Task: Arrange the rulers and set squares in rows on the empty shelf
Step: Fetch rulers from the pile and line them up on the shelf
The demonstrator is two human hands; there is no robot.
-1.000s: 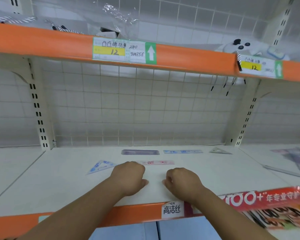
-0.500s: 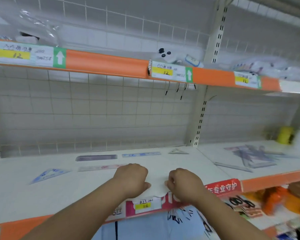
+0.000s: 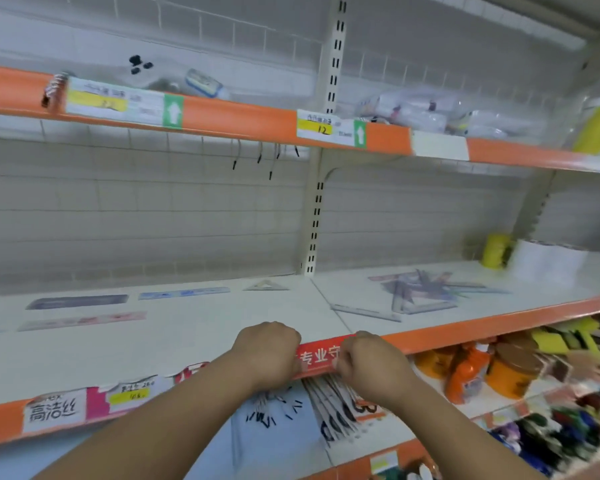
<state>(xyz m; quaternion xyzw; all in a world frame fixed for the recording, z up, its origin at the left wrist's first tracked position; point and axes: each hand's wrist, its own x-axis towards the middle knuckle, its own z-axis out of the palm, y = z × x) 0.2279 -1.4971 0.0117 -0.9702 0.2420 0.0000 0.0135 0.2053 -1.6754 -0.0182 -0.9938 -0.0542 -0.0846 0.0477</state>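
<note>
Between placements: left hand (image 3: 267, 351) and right hand (image 3: 371, 367) curled, apparently empty, at the shelf (image 3: 187, 348) edge; next, reach the jumbled rulers (image 3: 420, 292)

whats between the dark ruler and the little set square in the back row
In the head view, a light blue ruler lies flat between the dark ruler and the set square, touching neither.

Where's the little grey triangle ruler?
In the head view, the small clear triangular set square lies at the back of the white shelf, right of the long blue ruler and just left of the slotted cream upright post.
</note>
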